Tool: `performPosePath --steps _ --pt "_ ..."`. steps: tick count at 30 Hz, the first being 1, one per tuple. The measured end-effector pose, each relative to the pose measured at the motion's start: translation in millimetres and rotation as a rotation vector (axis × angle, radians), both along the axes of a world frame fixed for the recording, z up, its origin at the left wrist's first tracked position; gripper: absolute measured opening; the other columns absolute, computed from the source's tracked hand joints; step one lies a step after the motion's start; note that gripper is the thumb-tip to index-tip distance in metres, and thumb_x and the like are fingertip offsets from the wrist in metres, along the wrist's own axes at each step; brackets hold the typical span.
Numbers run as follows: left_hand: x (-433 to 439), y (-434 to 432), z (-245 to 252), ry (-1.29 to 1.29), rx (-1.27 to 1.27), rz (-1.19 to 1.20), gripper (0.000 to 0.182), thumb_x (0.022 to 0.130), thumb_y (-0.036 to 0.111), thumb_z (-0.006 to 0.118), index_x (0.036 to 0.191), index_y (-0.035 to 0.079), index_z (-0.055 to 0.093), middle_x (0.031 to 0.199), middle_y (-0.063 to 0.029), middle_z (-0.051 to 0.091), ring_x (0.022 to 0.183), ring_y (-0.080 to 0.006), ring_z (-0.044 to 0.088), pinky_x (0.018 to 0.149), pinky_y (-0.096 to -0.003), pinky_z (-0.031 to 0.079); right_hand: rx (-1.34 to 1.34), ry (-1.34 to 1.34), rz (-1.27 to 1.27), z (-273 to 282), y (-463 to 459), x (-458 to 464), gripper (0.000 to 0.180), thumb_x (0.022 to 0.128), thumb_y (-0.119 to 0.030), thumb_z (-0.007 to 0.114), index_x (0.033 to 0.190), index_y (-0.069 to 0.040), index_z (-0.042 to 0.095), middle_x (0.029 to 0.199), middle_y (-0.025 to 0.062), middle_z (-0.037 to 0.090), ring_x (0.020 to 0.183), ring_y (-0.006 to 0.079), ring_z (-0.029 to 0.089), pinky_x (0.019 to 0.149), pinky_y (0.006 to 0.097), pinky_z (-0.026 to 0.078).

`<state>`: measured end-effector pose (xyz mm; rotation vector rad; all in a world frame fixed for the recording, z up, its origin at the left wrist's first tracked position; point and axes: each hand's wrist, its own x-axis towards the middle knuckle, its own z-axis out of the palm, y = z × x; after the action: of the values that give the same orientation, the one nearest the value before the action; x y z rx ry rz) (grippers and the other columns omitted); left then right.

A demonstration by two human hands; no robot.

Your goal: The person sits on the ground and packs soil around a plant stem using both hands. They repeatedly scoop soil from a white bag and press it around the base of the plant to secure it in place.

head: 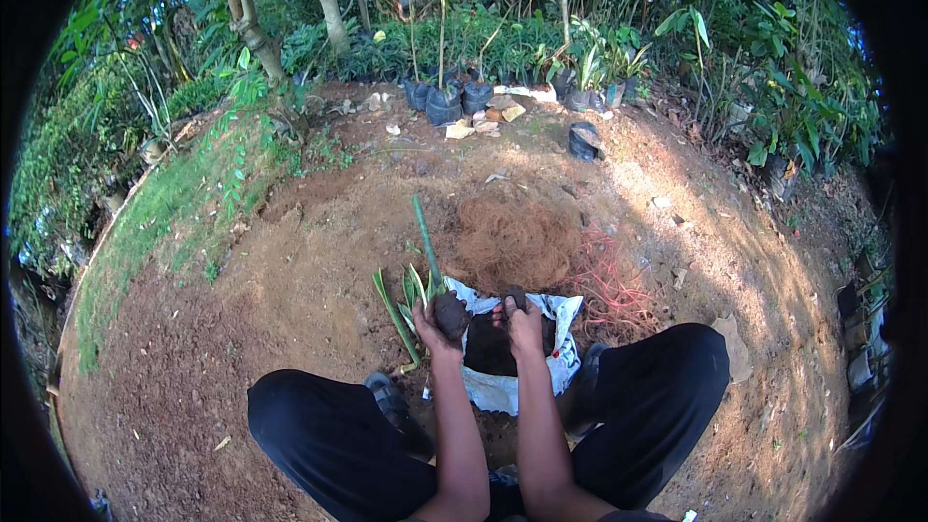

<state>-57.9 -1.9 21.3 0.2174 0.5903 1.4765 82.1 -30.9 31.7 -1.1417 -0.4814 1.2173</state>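
My left hand (429, 328) cups a rounded ball of dark soil (452, 316) above the left rim of a white plastic sack (493, 391). Dark loose soil (489, 351) fills the sack, which lies opened between my feet. Over its far side, my right hand (525, 326) grips a smaller dark clump of soil (514, 295) between thumb and fingers. Just beyond the left hand a green stick (426, 235) slants upward; whether it joins the ball is hidden. Variegated snake plant leaves (395, 319) lie on the ground left of that hand.
A heap of brown coir fibre (515, 243) lies beyond the sack, with tangled red plastic string (616, 283) to its right. Farther off stand black polybags (444, 105) with stems, a lone black polybag (583, 141), stone pieces (460, 130) and a tree trunk (254, 29).
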Motion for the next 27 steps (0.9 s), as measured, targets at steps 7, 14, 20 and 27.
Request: performPosePath --steps 7,14,20,27 --pt "10.6 0.4 8.5 0.002 -0.046 0.002 0.062 0.085 0.058 0.049 0.111 0.002 0.057 0.097 -0.0128 0.065 0.080 -0.0289 0.065 0.067 -0.0419 0.054 0.043 0.075 0.011 15.6 -3.1 0.8 0.022 0.097 -0.021 0.055 0.095 0.000 0.060 0.076 0.0079 0.064 0.066 0.0159 0.063 0.058 0.0273 0.052" --pt "21.7 -0.3 16.9 -0.005 -0.042 -0.023 0.058 0.087 0.056 0.048 0.113 0.005 0.055 0.099 -0.0133 0.065 0.082 -0.0303 0.064 0.068 -0.0418 0.055 0.033 -0.041 -0.030 7.1 -0.1 1.2 0.026 0.097 -0.028 0.056 0.091 -0.002 0.060 0.071 0.0062 0.062 0.060 0.0135 0.059 0.055 0.0260 0.050" --pt "22.1 -2.3 17.9 -0.002 -0.009 -0.050 0.058 0.087 0.055 0.049 0.113 0.004 0.055 0.100 -0.0133 0.065 0.082 -0.0306 0.064 0.068 -0.0421 0.055 0.079 -0.006 -0.070 0.8 2.6 2.7 0.028 0.098 -0.030 0.054 0.095 -0.003 0.058 0.074 0.0060 0.061 0.061 0.0137 0.059 0.056 0.0259 0.050" --pt "22.5 -1.5 20.7 -0.024 -0.069 0.002 0.056 0.087 0.055 0.049 0.113 0.006 0.055 0.100 -0.0123 0.064 0.084 -0.0300 0.064 0.070 -0.0430 0.055 0.167 0.187 0.004 10.2 2.9 6.9 0.038 0.101 -0.031 0.046 0.119 0.002 0.052 0.104 0.0151 0.065 0.084 0.0213 0.067 0.070 0.0304 0.057"
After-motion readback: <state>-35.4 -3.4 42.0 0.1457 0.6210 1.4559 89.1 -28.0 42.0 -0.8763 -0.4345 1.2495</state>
